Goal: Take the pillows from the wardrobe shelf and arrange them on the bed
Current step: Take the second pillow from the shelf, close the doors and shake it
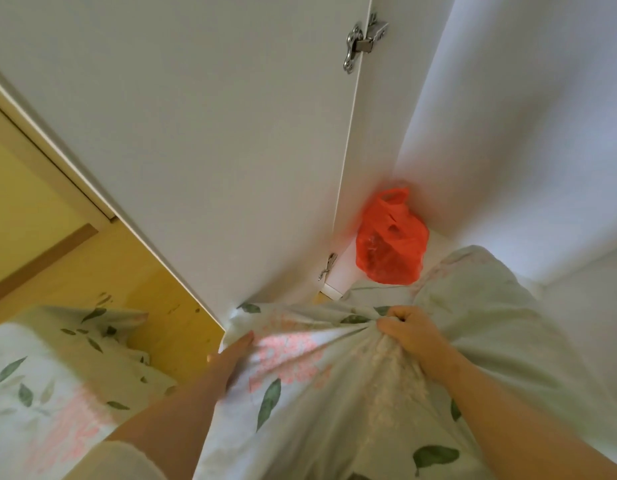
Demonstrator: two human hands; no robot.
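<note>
1. The bed (30,375) lies at the near left, left of the wardrobe shelf (341,271).
2. The floral pillow (335,393) runs lengthwise from the shelf toward the person.
3. The right hand (409,329) clutches its bunched cover. The left hand (231,358) presses flat against its left edge, nearer the bed.

A white wardrobe door (196,133) with a metal hinge (360,43) stands open above yellow flooring (144,282) in soft, even light.

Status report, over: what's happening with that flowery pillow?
Right hand grips floral pillow by bunched cover; left hand flat against its side. Red bag behind it on the shelf. Wardrobe door open alongside.
</note>
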